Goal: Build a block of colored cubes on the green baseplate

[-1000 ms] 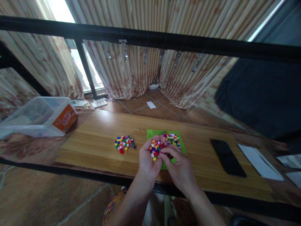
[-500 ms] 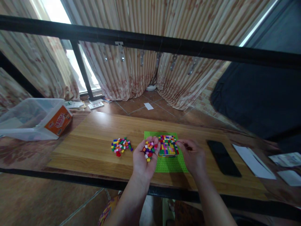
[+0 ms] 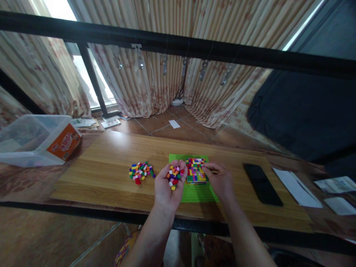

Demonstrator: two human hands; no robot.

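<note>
My left hand [image 3: 168, 187] is cupped palm up around a heap of small multicoloured toy bricks [image 3: 174, 177]. Just right of its fingers stands a block built of rows of toy bricks [image 3: 196, 172], on a green studded baseplate [image 3: 198, 194]. The thumb and finger of my right hand [image 3: 221, 180] are pinched together at the right side of this block, touching its top. Whatever lies between those fingertips is too small to make out. A loose pile of toy bricks [image 3: 141, 171] rests on the wooden board to the left.
A black phone [image 3: 263, 184] and white papers [image 3: 297, 187] lie at the right. At the far left stands a clear plastic bin [image 3: 36, 139] with an orange label. A dark metal rail [image 3: 178, 42] crosses above the wooden board [image 3: 94, 178], before the curtains.
My right hand has moved left, from beside the brick block onto its right side. My left hand still cups the bricks. The whole view has shifted slightly.
</note>
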